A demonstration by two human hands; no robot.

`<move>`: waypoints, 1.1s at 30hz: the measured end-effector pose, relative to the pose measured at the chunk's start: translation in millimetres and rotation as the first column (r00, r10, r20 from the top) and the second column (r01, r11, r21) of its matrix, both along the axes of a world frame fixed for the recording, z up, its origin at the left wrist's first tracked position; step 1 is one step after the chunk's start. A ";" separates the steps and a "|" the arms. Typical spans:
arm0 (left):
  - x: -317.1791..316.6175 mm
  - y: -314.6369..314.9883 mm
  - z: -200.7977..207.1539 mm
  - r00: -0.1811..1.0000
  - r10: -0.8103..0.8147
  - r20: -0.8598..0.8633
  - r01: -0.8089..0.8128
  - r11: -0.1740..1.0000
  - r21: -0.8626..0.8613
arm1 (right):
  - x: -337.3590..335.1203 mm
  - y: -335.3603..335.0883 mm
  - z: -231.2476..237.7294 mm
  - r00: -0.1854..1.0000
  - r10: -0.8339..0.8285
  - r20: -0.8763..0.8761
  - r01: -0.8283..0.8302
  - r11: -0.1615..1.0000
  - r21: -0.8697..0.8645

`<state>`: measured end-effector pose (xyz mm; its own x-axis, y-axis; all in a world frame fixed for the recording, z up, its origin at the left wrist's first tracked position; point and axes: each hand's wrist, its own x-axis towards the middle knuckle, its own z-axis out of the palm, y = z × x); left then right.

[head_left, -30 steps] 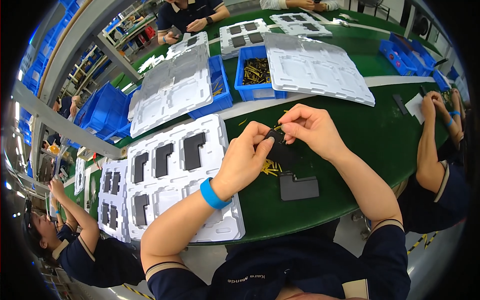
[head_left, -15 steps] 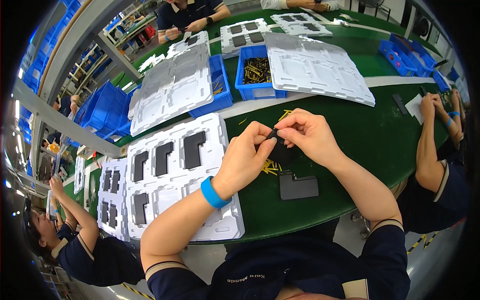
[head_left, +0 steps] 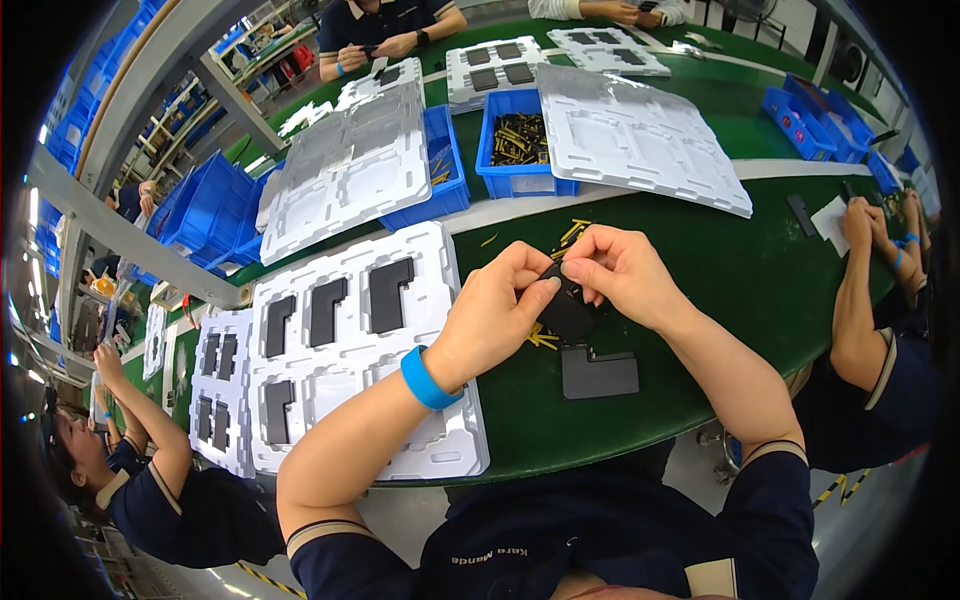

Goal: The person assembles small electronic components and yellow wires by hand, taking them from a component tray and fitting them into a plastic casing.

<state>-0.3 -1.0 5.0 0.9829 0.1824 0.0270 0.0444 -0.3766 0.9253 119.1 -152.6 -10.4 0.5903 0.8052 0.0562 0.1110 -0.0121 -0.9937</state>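
Observation:
Above the green table, both my hands are pinched around a dark, flat black piece (head_left: 566, 318). My left hand (head_left: 505, 305), below a blue wristband, grips its upper left edge between thumb and fingers. On the other side, the thumb and index finger of my right hand (head_left: 625, 275) close on its upper corner; what lies right between those fingertips is hidden. Just below rests a similar flat black L-shaped piece (head_left: 600, 378) with a notched corner. Yellow-and-black strips (head_left: 543, 338) lie partly hidden beneath the held piece, with more strips (head_left: 574, 232) beyond my fingers.
To my left, a white molded tray (head_left: 345, 368) holds several black L-shaped pieces. Farther back, a blue bin (head_left: 486, 185) contains many yellow-and-black strips; empty white trays (head_left: 650, 135) lean across the bins. Co-workers sit left, right and opposite. A grey post (head_left: 130, 240) slants at left.
The held black piece has tilted so more of its flat face shows below my hands. My right fingers have shifted slightly, and both hands remain pinched on it.

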 end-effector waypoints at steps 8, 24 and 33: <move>3.7 6.5 0.1 1.000 0.004 0.023 0.000 0.984 -0.177 | 10.0 2.6 0.0 0.992 0.118 -0.053 -0.107 0.979 0.171; 4.1 17.3 3.0 0.988 -0.095 -0.123 0.033 0.901 -0.433 | 15.4 -0.3 -3.0 0.863 0.010 0.505 -0.132 0.969 0.207; 0.5 33.6 37.0 0.999 -0.042 -0.014 0.033 0.910 -0.413 | 33.4 1.8 -9.6 0.977 0.016 0.214 -0.022 0.999 0.026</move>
